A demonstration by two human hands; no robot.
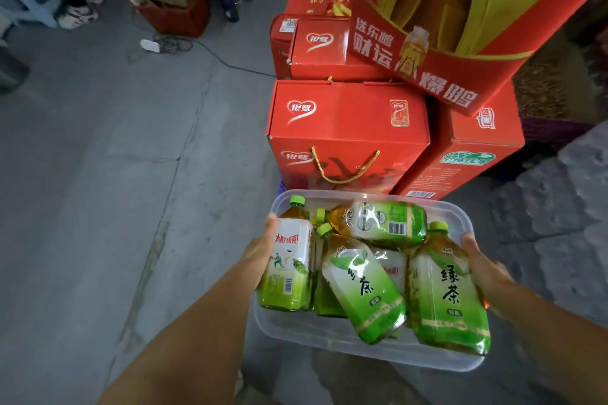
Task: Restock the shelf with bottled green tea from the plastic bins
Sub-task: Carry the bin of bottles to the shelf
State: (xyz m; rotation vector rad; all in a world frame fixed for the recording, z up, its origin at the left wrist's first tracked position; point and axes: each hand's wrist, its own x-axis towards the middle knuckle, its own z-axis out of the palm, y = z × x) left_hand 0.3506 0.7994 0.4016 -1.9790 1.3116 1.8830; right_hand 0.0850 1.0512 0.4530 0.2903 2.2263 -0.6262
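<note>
Left hand (263, 248) grips one short side of clear plastic bin (332, 337), right hand (483, 265) the other, thumbs over rim; bin held above concrete floor (98, 174), green tea bottles (362, 283) jumbled inside; red gift boxes (348, 128) just ahead

Bin (329, 335): clear plastic, smooth, faintly frosted. Green tea bottles (362, 286): transparent plastic, glossy shrink-film labels, matt green plastic caps. Gift boxes (348, 128): red printed cardboard, slight sheen, gold twisted cord handle (345, 164). Floor (115, 158): grey concrete, rough, cracked, matt.
</note>
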